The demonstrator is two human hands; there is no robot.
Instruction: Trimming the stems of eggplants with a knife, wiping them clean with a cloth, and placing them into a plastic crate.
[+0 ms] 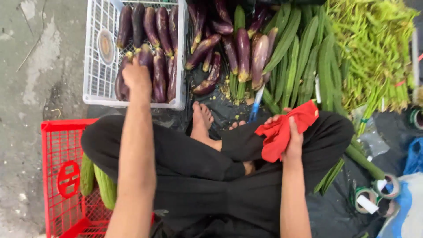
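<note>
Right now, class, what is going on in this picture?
A person sits cross-legged on the ground among vegetables. The left hand holds a purple eggplant at the white crate, which already holds a row of eggplants. The right hand holds a red cloth on the knee. More loose eggplants lie ahead.

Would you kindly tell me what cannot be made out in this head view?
- Left hand: fingers hidden among eggplants in the white crate; grip unclear.
- Red crate: contents partly hidden by the leg, cut off below.
- Tape rolls: small, blurred.
- Red cloth: covers the right hand palm.
</note>
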